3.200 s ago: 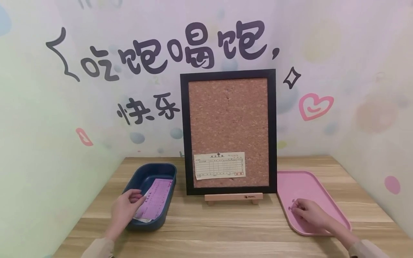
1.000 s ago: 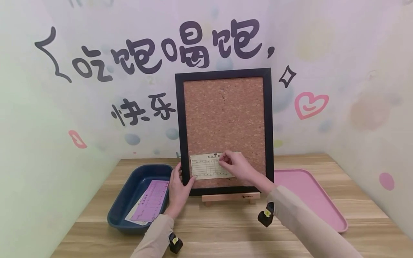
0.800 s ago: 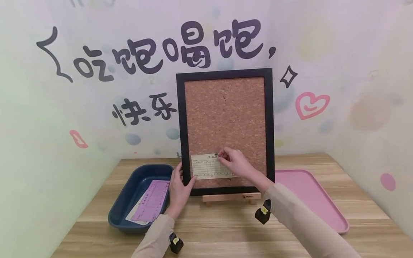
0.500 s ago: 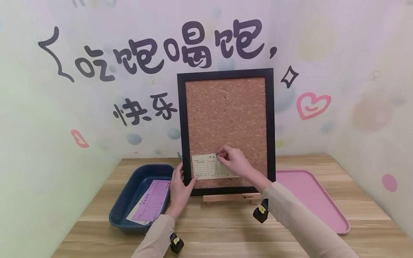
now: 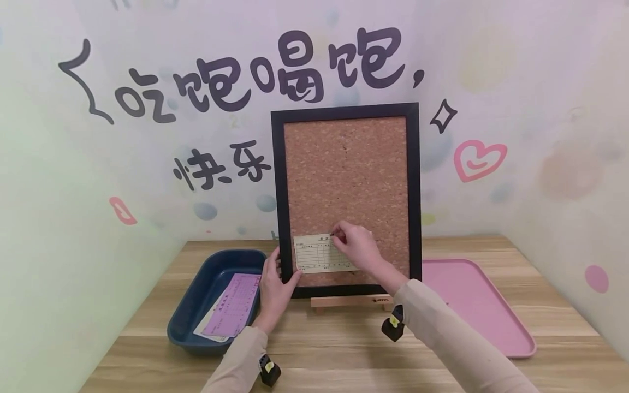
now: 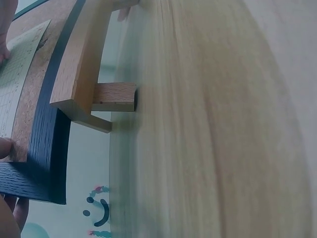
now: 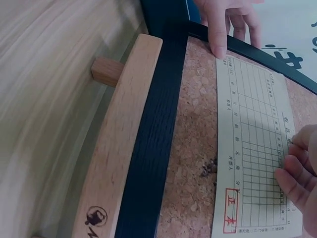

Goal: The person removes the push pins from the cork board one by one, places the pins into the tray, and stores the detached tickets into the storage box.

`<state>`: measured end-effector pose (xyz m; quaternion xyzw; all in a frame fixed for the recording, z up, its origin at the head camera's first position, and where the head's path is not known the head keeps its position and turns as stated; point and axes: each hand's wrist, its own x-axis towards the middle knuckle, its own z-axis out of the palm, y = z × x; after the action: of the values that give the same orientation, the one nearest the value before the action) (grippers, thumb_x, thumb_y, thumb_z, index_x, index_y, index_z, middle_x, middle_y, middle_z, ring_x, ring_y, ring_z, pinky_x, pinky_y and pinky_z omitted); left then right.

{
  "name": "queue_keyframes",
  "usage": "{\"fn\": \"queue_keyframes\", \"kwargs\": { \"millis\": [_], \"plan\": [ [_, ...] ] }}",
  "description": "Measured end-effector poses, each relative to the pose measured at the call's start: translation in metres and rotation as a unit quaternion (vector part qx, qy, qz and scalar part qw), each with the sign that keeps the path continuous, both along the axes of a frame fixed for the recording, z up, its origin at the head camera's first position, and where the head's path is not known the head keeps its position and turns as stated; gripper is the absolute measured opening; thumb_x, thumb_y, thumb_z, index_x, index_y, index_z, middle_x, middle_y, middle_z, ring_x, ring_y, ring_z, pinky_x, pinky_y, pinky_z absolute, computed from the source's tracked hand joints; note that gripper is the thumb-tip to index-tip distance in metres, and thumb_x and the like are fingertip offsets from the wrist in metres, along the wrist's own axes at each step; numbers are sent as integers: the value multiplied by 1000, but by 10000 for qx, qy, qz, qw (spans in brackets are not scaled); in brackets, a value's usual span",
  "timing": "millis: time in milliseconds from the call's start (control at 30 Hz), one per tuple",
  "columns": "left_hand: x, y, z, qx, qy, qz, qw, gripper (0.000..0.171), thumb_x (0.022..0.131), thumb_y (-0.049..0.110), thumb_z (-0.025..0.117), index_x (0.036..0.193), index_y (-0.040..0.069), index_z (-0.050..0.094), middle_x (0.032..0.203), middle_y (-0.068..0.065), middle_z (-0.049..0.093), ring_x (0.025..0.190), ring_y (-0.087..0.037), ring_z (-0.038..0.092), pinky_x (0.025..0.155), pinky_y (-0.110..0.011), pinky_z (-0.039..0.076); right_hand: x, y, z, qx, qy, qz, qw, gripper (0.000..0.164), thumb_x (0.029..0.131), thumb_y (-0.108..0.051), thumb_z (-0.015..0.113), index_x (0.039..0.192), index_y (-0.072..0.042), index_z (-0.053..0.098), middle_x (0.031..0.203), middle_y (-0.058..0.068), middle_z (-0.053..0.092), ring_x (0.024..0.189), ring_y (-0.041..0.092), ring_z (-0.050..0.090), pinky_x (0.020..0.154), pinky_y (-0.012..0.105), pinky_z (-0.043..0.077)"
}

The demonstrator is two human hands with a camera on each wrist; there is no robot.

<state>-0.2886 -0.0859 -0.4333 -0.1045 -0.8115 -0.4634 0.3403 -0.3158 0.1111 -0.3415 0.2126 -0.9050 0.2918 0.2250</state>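
A black-framed corkboard [image 5: 346, 180] stands on a small wooden easel [image 5: 344, 301]. A cream receipt slip [image 5: 319, 256] with printed lines lies against the cork at lower left. My left hand [image 5: 276, 286] grips the frame's lower left edge, fingers behind it and thumb [image 7: 218, 42] at the slip's lower corner in the right wrist view. With curled fingertips my right hand [image 5: 358, 248] pinches a small dark push pin [image 5: 332, 234] at the slip's top edge; the fingers mostly hide it. The hand covers the slip's right part.
On the left, a dark blue bin [image 5: 179, 322] holds a purple slip [image 5: 233, 305] on top of a whitish one. A pink tray [image 5: 484, 305] lies at the right, partly behind my right sleeve, with a tiny dark spot on it. A printed wall is behind.
My left hand came from the bin to the frame, my right from the tray to the slip. Within the last second, my right fingers shifted slightly up and left onto the pin.
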Motion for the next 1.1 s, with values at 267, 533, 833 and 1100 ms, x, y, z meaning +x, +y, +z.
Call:
{"fn": "queue_keyframes", "kwargs": {
  "millis": [267, 533, 833, 1100],
  "plan": [
    [-1, 1, -2, 19, -35, 15, 10000, 68, 73, 15, 75, 131, 5, 41, 112, -13, 53, 91, -22, 54, 71, -37, 49, -1, -5, -6, -10, 365, -242, 9990, 3, 84, -8, 61, 86, -6, 63, 67, -1, 58, 54, 8, 46, 48, 20, 39],
    [-1, 2, -2, 59, 80, 62, 9999, 69, 72, 14, 76, 131, 5, 42, 111, -12, 53, 91, -22, 54, 70, -36, 49, -1, -8, -9, 5, 636, -362, 9973, 4, 85, -9, 60, 85, -6, 63, 67, 0, 59, 53, 8, 46, 48, 21, 40],
    [-2, 3, -3, 72, -14, 115, 9999, 70, 71, 14, 77, 132, 6, 41, 112, -12, 53, 91, -21, 54, 71, -36, 49, -1, -8, -9, -29, 560, -432, 9975, 3, 84, -9, 61, 86, -7, 63, 66, -1, 58, 53, 8, 45, 48, 21, 38],
    [-2, 3, -3, 91, 23, 113, 9999, 71, 70, 12, 78, 132, 6, 42, 112, -11, 53, 91, -21, 54, 70, -35, 48, -1, -7, -8, -61, 438, -427, 9981, 5, 85, -11, 60, 87, -7, 62, 66, -3, 56, 53, 8, 44, 48, 22, 37]
  ]
}}
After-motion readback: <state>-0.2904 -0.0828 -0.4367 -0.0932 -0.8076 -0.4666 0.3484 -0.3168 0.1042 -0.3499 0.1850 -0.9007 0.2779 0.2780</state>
